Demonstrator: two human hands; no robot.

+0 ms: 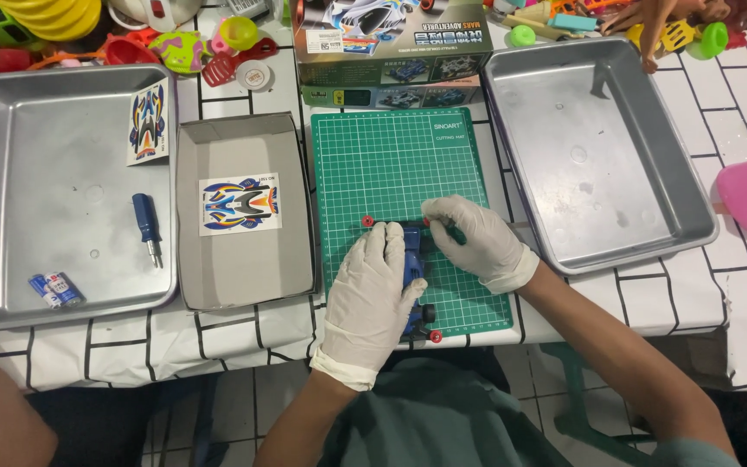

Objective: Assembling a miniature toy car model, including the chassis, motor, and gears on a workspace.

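Gloved hands are working nearest, at the table's front edge: the left hand [372,290] is pressing flat over a blue car [414,270] on the green mat [373,164], gripping it. The right hand [474,235] is pinching the car's front end. Assembly seems underway; a steady hold matters. Trays [10,112] are flanking the mat, leaving little side room.

Checked table [737,112] bears trays [62,199], mat [391,164], box lid [244,259].

Home hobby table: checked tablecloth [676,298], cutting mat [382,164], metal trays [10,173], plastic toys [183,47].
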